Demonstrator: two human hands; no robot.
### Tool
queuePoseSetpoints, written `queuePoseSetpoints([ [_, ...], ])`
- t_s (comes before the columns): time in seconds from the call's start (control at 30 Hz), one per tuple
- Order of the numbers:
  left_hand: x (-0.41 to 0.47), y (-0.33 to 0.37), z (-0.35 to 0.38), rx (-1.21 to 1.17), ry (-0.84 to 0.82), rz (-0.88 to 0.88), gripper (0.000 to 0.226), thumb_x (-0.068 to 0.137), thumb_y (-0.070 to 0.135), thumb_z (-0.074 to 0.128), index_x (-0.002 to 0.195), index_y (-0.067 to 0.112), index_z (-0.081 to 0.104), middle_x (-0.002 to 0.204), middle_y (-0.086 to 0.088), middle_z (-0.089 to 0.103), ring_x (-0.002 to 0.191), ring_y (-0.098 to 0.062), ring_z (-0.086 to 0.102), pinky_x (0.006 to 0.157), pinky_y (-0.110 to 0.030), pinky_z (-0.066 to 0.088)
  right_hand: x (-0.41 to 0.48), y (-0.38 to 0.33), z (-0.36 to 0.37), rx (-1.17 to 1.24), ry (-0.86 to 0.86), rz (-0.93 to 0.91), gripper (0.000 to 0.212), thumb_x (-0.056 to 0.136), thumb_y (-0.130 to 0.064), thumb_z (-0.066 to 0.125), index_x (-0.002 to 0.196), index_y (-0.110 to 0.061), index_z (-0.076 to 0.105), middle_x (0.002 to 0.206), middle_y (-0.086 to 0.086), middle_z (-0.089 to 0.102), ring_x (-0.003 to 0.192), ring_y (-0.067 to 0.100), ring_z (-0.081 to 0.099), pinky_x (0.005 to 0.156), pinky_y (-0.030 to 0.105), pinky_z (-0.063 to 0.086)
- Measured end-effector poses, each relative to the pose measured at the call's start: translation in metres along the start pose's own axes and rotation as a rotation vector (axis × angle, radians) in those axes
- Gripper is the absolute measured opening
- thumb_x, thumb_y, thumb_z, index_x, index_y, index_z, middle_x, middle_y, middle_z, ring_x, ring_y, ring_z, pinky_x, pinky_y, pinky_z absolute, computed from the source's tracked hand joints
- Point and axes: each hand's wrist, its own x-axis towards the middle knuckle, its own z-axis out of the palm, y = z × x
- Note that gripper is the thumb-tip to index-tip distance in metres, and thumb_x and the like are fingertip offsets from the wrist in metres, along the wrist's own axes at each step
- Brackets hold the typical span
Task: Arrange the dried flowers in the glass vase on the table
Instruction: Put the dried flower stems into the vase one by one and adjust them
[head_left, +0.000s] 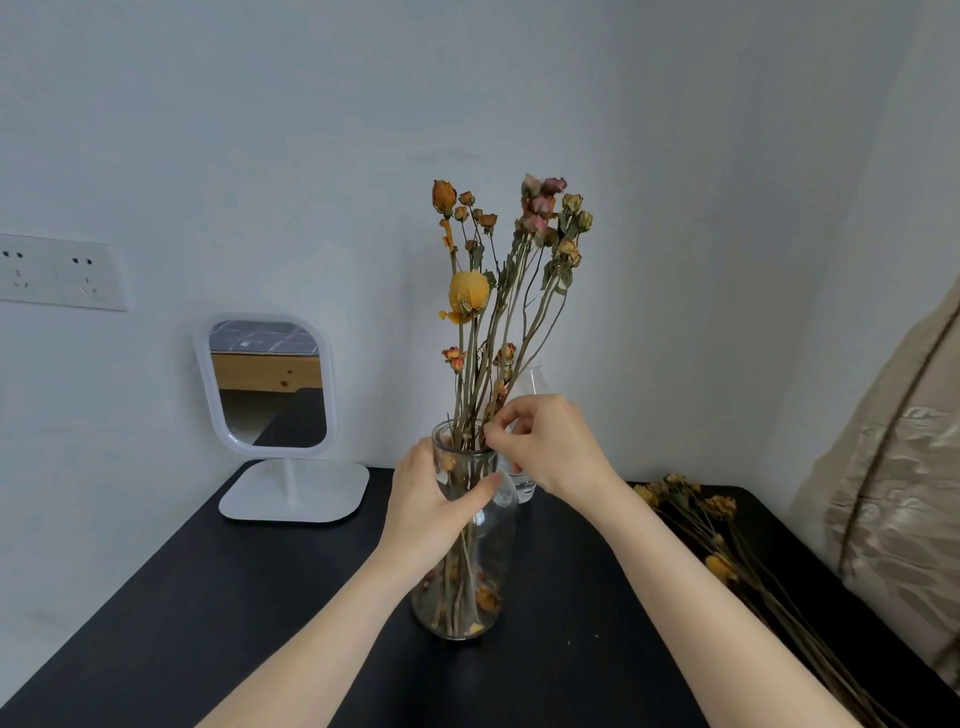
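1. The bare left forearm ran up from the bottom left of the frame to the centre.
2. The left hand (428, 501) curled round the neck of the glass vase (488, 545), thumb across the front.
3. The bare right forearm ran up from the bottom right.
4. The right hand (553, 447), just above and right of the left, pinched stems of the dried flowers (469, 296) with its fingertips (492, 436).

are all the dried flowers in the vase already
No, a loose bunch of dried flowers lies on the table right of the glass vase.
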Motion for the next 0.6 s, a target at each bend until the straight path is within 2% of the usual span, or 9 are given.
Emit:
queuePoseSetpoints([
  [0.1,-0.001,0.000,0.000,-0.004,0.008,0.003,0.050,0.067,0.052,0.071,0.108,0.033,0.050,0.108,0.013,0.058,0.107,-0.008,0.053,0.092,-0.030,0.047,0.000,0.000,-0.003,-0.012,-0.025,0.004,0.007,0.087,-0.022,0.062,0.081,-0.019,0.063,0.060,-0.006,0.054,0.052,0.006,0.047,0.052,0.019,0.038],
  [0.27,0.000,0.003,-0.001,-0.004,-0.016,-0.011,0.057,0.069,0.049,0.072,0.116,0.027,0.049,0.114,0.010,0.058,0.110,-0.011,0.053,0.096,-0.034,0.047,-0.003,0.001,-0.003,-0.017,-0.016,0.004,0.005,0.088,-0.022,0.060,0.084,-0.019,0.062,0.065,-0.005,0.056,0.057,0.006,0.050,0.058,0.021,0.043],
  [0.43,0.002,0.004,-0.005,0.009,-0.047,0.000,0.052,0.072,0.044,0.071,0.116,0.029,0.049,0.115,0.012,0.056,0.109,-0.006,0.051,0.095,-0.030,0.044,-0.025,0.014,-0.007,0.089,-0.002,0.008,0.005,0.090,-0.025,0.058,0.091,-0.021,0.059,0.050,-0.007,0.055,0.038,-0.001,0.050,0.044,0.006,0.035],
  [0.6,-0.018,0.002,-0.004,-0.012,0.113,-0.065,0.078,0.069,0.045,0.075,0.131,0.023,0.034,0.129,0.009,0.041,0.117,-0.006,0.040,0.095,-0.025,0.035,-0.053,0.042,-0.015,0.085,-0.092,0.066,0.009,0.092,-0.029,0.055,0.092,-0.022,0.061,0.044,-0.006,0.056,0.038,-0.002,0.048,0.043,0.005,0.035],
])
